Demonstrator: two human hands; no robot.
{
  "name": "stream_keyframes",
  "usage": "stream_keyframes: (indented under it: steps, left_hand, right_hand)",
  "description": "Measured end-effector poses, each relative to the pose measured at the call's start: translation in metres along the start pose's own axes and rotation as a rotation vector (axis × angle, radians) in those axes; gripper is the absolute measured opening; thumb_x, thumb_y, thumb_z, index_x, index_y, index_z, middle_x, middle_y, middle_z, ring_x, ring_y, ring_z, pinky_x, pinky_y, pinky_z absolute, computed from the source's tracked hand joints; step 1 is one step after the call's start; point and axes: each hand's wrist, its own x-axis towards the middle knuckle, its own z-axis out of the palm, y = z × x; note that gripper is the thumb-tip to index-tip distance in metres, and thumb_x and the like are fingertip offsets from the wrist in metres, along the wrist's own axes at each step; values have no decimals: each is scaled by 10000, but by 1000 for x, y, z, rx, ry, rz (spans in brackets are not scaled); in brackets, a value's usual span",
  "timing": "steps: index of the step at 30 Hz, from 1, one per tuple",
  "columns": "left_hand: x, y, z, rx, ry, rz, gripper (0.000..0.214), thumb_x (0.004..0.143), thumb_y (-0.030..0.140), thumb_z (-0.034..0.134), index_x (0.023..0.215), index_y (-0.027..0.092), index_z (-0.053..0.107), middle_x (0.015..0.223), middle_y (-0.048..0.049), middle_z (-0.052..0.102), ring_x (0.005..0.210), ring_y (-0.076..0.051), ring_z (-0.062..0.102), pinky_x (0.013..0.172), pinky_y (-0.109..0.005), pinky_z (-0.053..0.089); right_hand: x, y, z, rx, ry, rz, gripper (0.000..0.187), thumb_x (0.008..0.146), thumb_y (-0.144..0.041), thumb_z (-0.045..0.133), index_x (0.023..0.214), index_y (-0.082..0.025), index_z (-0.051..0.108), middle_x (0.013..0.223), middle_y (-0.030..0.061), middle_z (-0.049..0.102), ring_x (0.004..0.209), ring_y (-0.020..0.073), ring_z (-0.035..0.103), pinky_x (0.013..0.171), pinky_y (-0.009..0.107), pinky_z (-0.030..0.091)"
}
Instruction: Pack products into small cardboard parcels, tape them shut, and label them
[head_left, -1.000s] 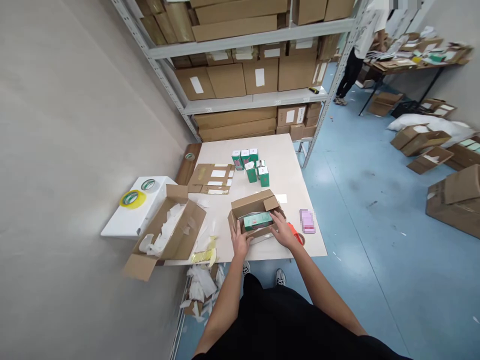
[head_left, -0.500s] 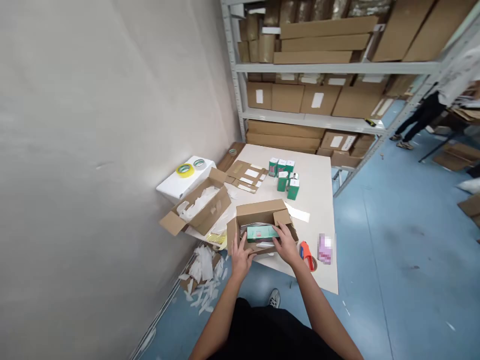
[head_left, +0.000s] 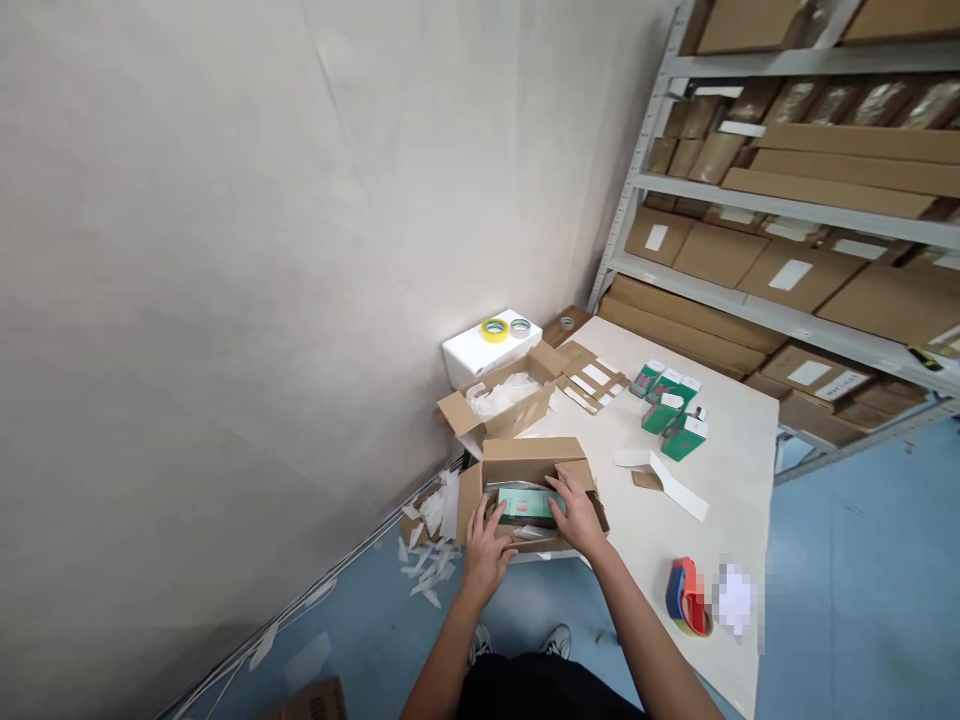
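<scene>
A long green box [head_left: 525, 505] lies lengthwise inside an open cardboard box [head_left: 531, 449] with its flaps up, at the table's front left edge. My left hand [head_left: 486, 548] is at the green box's left end, its fingers curled onto it over the carton's near side. At the other end, my right hand [head_left: 577, 512] grips the green box, with its wrist across the carton's right side. Clear plastic-looking packing shows around the green box. My fingertips are partly hidden inside the carton.
A second open carton [head_left: 525, 415] with white packing stands behind, beside a white box [head_left: 480, 355] bearing a yellow tape roll [head_left: 494, 330]. Several green boxes [head_left: 667, 400] stand on the table [head_left: 622, 530]. A red-and-blue tape dispenser [head_left: 686, 597] lies right. Shelving [head_left: 750, 205] stands behind.
My view has swung left, so table and shelves sit further right. The carton with the green box has moved left along the table edge, with both hands staying on the green box.
</scene>
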Motion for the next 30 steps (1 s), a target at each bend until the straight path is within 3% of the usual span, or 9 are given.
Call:
stream_keyframes:
  steps: [5, 10, 17, 22, 25, 30]
  left_hand:
    - [-25, -38, -13, -32, 129, -12, 136, 856, 206, 740, 722, 229, 738, 1607, -30, 491, 1576, -418, 239, 1156, -712, 394]
    - [-31, -53, -15, -56, 160, -73, 141, 842, 204, 763, 705, 231, 739, 1603, -30, 494, 1568, -437, 245, 1160, -737, 369]
    - [-4, -62, 4, -85, 155, -112, 186, 898, 221, 716, 715, 218, 745, 1607, -34, 490, 1581, -427, 206, 1191, -733, 324]
    - [19, -52, 19, -66, 135, -153, 197, 917, 213, 693, 723, 210, 731, 1630, -16, 459, 1594, -407, 160, 1219, -718, 295]
    - [26, -41, 25, -38, 125, -193, 169, 903, 187, 695, 740, 212, 725, 1642, -4, 441, 1603, -392, 126, 1226, -716, 287]
    - [31, -21, 34, 4, 119, -280, 94, 845, 165, 755, 775, 226, 745, 1630, 2, 454, 1610, -384, 89, 1232, -710, 277]
  right_hand:
    - [22, -30, 45, -7, -79, -99, 427, 986, -255, 523, 1394, -238, 649, 1602, 118, 480, 1483, 307, 455, 1214, 546, 413]
    - [59, -43, 57, -13, -128, -117, 431, 972, -274, 542, 1389, -245, 647, 1598, 123, 483, 1470, 305, 470, 1207, 540, 414]
    - [153, -15, 55, -11, -153, -125, 547, 840, -112, 487, 1356, -219, 635, 1608, 102, 471, 1489, 273, 444, 1226, 524, 377]
    - [240, 15, 77, -21, -252, -133, 541, 830, -82, 454, 1308, -200, 681, 1591, 97, 489, 1509, 247, 409, 1253, 460, 331]
    - [285, 31, 101, -91, -377, -121, 499, 815, -78, 489, 1224, -198, 749, 1559, 94, 531, 1507, 268, 401, 1263, 447, 297]
    - [335, 55, 144, -312, -785, -131, 339, 806, -104, 556, 987, -185, 831, 1432, 116, 652, 1455, 321, 445, 1249, 452, 252]
